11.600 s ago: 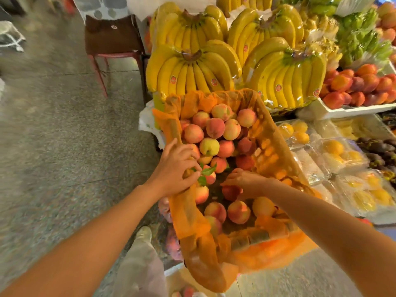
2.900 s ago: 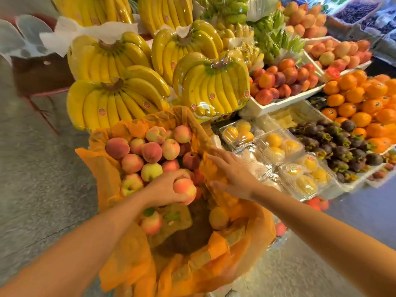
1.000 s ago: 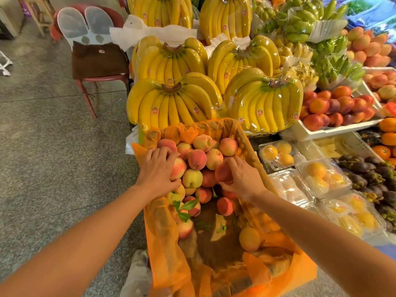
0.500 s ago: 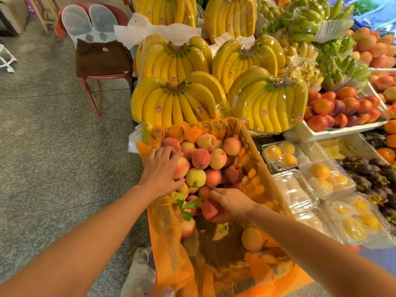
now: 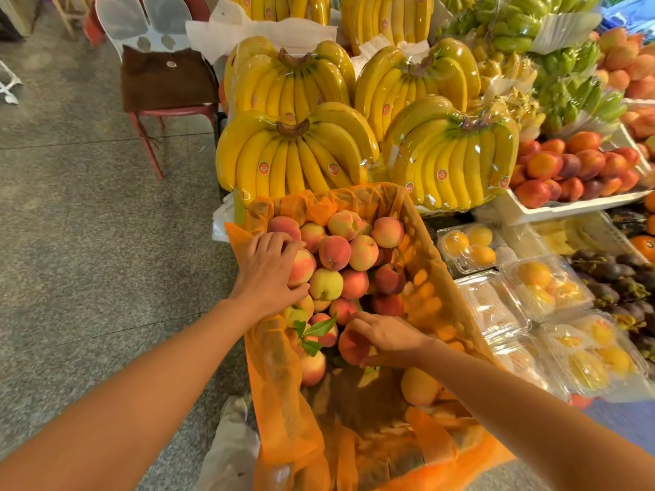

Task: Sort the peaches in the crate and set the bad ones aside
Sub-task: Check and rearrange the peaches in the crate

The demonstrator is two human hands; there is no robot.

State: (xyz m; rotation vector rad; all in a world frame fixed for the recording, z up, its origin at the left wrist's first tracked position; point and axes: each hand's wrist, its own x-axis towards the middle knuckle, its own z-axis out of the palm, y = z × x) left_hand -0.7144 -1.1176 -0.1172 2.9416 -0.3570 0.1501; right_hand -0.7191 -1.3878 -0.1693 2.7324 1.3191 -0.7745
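A crate lined with orange mesh (image 5: 446,299) holds a heap of peaches (image 5: 354,256) at its far end, with bare lining near me. My left hand (image 5: 269,274) lies over the heap's left side, fingers spread on a pink-yellow peach (image 5: 303,265). At the heap's near edge my right hand (image 5: 388,343) grips a red peach (image 5: 352,347). One yellow-orange peach (image 5: 418,386) sits alone by the right wall. A few green leaves (image 5: 317,331) lie among the near peaches.
Wrapped banana bunches (image 5: 294,154) stand right behind the crate. Clear plastic boxes of yellow fruit (image 5: 510,306) and a white tray of red fruit (image 5: 567,207) fill the right. A red chair (image 5: 166,83) stands on the stone floor at the left. A light shoe (image 5: 230,444) shows below.
My right hand came off the heap's right side and drew back to the heap's near edge with a red peach. My left hand stayed on the heap's left side.
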